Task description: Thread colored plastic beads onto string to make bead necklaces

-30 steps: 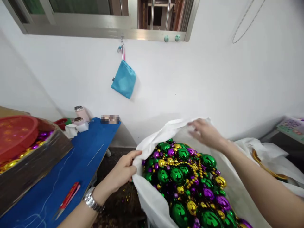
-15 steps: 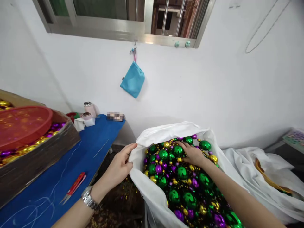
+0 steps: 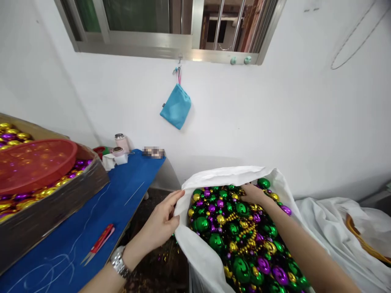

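A white sack (image 3: 200, 252) stands with its mouth wide apart, full of shiny green, purple and gold bead strings (image 3: 233, 228). My left hand (image 3: 163, 217), a metal watch on its wrist, pinches the sack's left rim between thumb and fingers. Inside the sack, my right hand (image 3: 253, 193) reaches into the beads near the far rim. Its fingertips are hidden among the beads, so whether it grips any is unclear.
On the left, a blue table (image 3: 134, 179) bears red thread snips (image 3: 102, 240), loose clear thread and a box (image 3: 55, 215) of gold and purple balls under a red basket (image 3: 39, 162). White cloth (image 3: 332, 219) lies on the right. A blue pouch (image 3: 177, 106) hangs below the window.
My right hand has pushed deeper towards the far rim, and its fingers have gone out of sight. The beads have shifted, with a gold strand now on top. My left hand keeps its hold.
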A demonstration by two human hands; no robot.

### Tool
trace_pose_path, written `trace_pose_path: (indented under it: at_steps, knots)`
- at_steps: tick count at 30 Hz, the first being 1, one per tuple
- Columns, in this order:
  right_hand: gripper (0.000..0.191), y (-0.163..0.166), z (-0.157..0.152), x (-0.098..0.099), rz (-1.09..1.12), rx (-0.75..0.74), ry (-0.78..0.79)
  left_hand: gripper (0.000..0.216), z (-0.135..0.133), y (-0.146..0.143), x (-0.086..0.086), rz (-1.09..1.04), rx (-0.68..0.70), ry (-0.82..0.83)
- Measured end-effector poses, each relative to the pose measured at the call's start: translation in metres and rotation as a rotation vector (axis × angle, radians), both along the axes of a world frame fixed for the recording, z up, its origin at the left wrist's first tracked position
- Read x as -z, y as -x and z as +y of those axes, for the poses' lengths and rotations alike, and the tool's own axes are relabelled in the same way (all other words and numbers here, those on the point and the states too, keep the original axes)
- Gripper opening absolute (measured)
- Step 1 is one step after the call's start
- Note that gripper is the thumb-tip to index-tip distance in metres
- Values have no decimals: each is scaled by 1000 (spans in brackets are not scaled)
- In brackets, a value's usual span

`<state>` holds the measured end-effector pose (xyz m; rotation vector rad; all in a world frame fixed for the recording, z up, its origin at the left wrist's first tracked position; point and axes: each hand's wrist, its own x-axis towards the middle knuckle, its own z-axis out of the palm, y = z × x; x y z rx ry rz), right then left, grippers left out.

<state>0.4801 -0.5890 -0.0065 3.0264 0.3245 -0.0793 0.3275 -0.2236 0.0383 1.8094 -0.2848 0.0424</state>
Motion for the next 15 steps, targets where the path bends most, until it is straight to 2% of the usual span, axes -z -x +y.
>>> trace_pose_path:
  at_steps: [4,7,9,12,15]
  knots:
    - [46,50,-11,13,-52,-1,-44,66,-4,0,-6,24,-17,9]
    - [45,70,-9,32,-75,10,-103,67,-8,2,-8,41,-9,9]
    - [44,69,0,47,-116,59,-144,66,-11,3,-9,46,8,17]
    - [44,50,22,66,-200,182,-187,64,-17,5,-9,23,62,26]
    - [34,23,41,76,-260,279,-199,65,-25,6,-8,-6,116,14]
